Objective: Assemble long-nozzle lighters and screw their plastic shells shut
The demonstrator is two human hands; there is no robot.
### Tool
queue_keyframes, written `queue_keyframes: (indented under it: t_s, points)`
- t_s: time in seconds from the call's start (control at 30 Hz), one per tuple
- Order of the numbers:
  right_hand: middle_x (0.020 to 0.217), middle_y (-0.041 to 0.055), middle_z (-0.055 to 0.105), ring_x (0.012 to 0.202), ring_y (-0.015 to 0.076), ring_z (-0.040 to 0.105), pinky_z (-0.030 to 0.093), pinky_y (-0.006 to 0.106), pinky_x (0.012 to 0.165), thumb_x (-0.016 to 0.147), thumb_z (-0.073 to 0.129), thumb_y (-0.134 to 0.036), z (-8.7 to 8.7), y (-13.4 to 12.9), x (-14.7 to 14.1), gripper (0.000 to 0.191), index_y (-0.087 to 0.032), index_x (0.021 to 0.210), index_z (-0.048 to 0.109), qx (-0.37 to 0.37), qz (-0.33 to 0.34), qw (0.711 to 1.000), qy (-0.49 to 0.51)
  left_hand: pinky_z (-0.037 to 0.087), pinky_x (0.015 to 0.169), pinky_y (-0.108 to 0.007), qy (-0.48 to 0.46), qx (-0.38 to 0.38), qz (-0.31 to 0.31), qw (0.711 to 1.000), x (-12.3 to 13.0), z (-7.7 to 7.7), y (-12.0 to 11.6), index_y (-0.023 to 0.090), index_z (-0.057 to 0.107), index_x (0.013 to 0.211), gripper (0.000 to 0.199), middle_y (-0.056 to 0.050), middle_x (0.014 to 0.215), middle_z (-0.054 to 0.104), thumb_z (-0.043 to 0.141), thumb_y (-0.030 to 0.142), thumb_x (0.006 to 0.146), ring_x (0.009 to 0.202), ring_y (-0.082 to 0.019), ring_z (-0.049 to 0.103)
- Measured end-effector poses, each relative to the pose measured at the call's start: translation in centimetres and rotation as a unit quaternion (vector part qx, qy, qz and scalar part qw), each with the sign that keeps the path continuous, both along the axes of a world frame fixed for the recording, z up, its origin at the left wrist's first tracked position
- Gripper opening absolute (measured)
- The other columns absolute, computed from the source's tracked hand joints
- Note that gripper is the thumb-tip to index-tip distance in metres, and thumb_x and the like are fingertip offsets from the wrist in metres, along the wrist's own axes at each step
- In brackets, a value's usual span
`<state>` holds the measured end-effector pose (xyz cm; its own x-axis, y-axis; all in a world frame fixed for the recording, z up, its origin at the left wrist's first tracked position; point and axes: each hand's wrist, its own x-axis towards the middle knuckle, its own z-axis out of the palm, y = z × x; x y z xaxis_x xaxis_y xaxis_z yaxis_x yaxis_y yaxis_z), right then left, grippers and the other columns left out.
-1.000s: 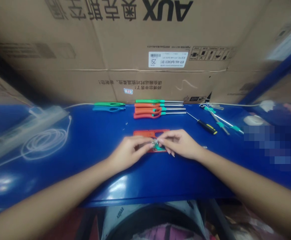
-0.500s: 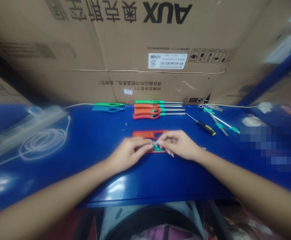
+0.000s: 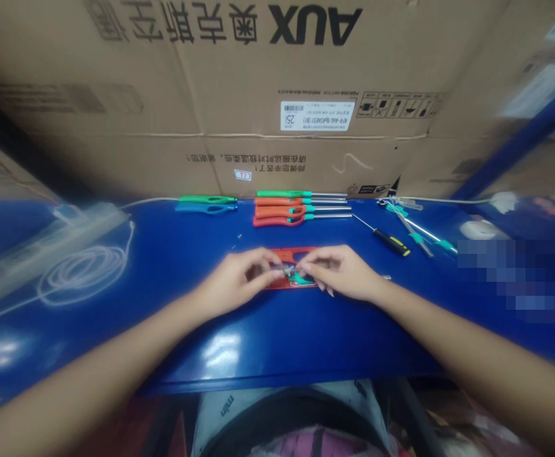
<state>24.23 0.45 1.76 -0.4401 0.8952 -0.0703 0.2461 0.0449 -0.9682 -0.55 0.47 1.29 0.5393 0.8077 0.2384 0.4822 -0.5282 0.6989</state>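
My left hand (image 3: 246,276) and my right hand (image 3: 337,270) meet over the red-orange lighter casing halves (image 3: 282,254) on the blue table. Between my fingertips is a small shiny part (image 3: 287,271), its exact kind too small to make out. The left thumb and forefinger pinch it from one side. Pinched fingers of my right hand close in from the other side; whatever they grip is hidden or too small to name. A green trigger piece (image 3: 301,279) lies in the nearer casing half, just under the right fingertips.
Several long-nosed lighters (image 3: 282,212) lie in a row along the cardboard (image 3: 234,82). Left of them are green and blue handles (image 3: 206,207). A screwdriver (image 3: 392,242) and metal tubes with green ends (image 3: 413,228) lie to the right. A coiled white cable (image 3: 82,273) and a power strip (image 3: 58,247) occupy the left.
My left hand has shifted slightly left, its fingers more arched around the small part. The right hand has barely moved. The camera view has shifted a little.
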Motion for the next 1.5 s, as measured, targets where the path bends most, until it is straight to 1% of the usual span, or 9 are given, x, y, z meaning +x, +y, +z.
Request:
queue_keyframes:
  t_s: [0.13, 0.3, 0.4, 0.53, 0.67, 0.77, 0.9, 1.33, 1.5]
  points:
    - [0.056, -0.0024, 0.058, 0.045, 0.0086, 0.052, 0.046, 0.020, 0.039, 0.082, 0.070, -0.052, 0.0, 0.2, 0.1, 0.040, -0.013, 0.091, 0.070, 0.004, -0.008, 1.000, 0.001, 0.047, 0.068, -0.023, 0.049, 0.048, -0.032, 0.997, -0.6, 0.4, 0.3, 0.019, 0.072, 0.094, 0.019, -0.001, 0.085, 0.071, 0.064, 0.037, 0.095, 0.076, -0.014, 0.062]
    - [0.062, -0.0012, 0.061, 0.044, 0.0085, 0.050, 0.045, 0.021, 0.038, 0.087, 0.065, -0.048, -0.4, 0.2, 0.3, 0.035, -0.014, 0.092, 0.069, 0.020, -0.001, 1.000, -0.019, 0.048, 0.075, -0.025, 0.105, 0.076, -0.081, 0.988, -1.0, 0.7, 0.2, 0.019, 0.072, 0.096, 0.016, -0.004, 0.094, 0.069, 0.060, 0.029, 0.096, 0.086, -0.015, 0.063]
    - [0.073, 0.0027, 0.067, 0.050, 0.0095, 0.054, 0.046, 0.023, 0.045, 0.092, 0.060, -0.040, -0.6, 0.1, 0.5, 0.027, -0.015, 0.091, 0.070, 0.114, -0.001, 0.992, -0.051, 0.048, 0.074, -0.025, 0.123, 0.068, -0.089, 0.986, -1.2, 1.0, 0.1, 0.020, 0.071, 0.102, 0.016, -0.003, 0.097, 0.069, 0.059, 0.028, 0.097, 0.084, -0.015, 0.063]
    - [0.099, 0.0087, 0.071, 0.084, 0.0166, 0.065, 0.053, 0.030, 0.075, 0.093, 0.058, -0.024, -0.3, 0.0, 1.0, 0.020, -0.017, 0.103, 0.074, 0.349, 0.033, 0.929, -0.120, 0.048, 0.070, -0.025, 0.139, 0.063, -0.098, 0.983, -1.4, 1.4, 0.2, 0.021, 0.072, 0.104, 0.016, -0.002, 0.094, 0.070, 0.062, 0.027, 0.095, 0.076, -0.013, 0.062]
    - [0.134, 0.0102, 0.064, 0.118, 0.0253, 0.059, 0.044, 0.046, 0.101, 0.096, 0.057, -0.025, 0.4, -0.3, 1.4, 0.032, -0.026, 0.125, 0.069, 0.447, 0.150, 0.851, -0.231, 0.049, 0.071, -0.025, 0.128, 0.051, -0.098, 0.986, -1.5, 1.5, 0.4, 0.020, 0.075, 0.100, 0.015, -0.003, 0.091, 0.070, 0.064, 0.028, 0.094, 0.075, -0.013, 0.064]
    - [0.153, 0.0116, 0.049, 0.133, 0.0294, 0.050, 0.037, 0.053, 0.108, 0.098, 0.055, -0.032, 0.6, -0.6, 1.6, 0.039, -0.026, 0.136, 0.063, 0.461, 0.214, 0.809, -0.295, 0.050, 0.072, -0.026, 0.118, 0.049, -0.090, 0.988, -1.6, 1.3, 0.4, 0.020, 0.077, 0.098, 0.015, -0.004, 0.091, 0.071, 0.065, 0.029, 0.093, 0.076, -0.014, 0.065]
    - [0.161, 0.0161, 0.035, 0.140, 0.0303, 0.045, 0.032, 0.054, 0.114, 0.099, 0.053, -0.037, 0.7, -0.9, 1.5, 0.045, -0.022, 0.141, 0.058, 0.446, 0.239, 0.794, -0.337, 0.051, 0.073, -0.026, 0.105, 0.046, -0.092, 0.989, -1.6, 1.2, 0.4, 0.020, 0.078, 0.098, 0.015, -0.004, 0.091, 0.072, 0.066, 0.028, 0.093, 0.078, -0.015, 0.066]
    - [0.157, 0.0194, 0.041, 0.140, 0.0324, 0.046, 0.033, 0.060, 0.113, 0.099, 0.053, -0.035, 0.9, -1.5, 1.3, 0.048, -0.021, 0.144, 0.055, 0.435, 0.236, 0.797, -0.347, 0.051, 0.066, -0.026, 0.102, 0.049, -0.074, 0.991, -1.5, 1.0, 0.3, 0.020, 0.080, 0.098, 0.017, -0.005, 0.083, 0.070, 0.067, 0.029, 0.093, 0.072, -0.015, 0.065]
    - [0.157, 0.0218, 0.040, 0.139, 0.0339, 0.046, 0.034, 0.061, 0.112, 0.099, 0.052, -0.036, 0.9, -1.7, 1.0, 0.050, -0.016, 0.145, 0.053, 0.445, 0.236, 0.779, -0.374, 0.050, 0.068, -0.025, 0.093, 0.042, -0.071, 0.992, -1.5, 1.0, 0.2, 0.019, 0.079, 0.094, 0.014, -0.004, 0.084, 0.070, 0.068, 0.027, 0.092, 0.072, -0.014, 0.064]
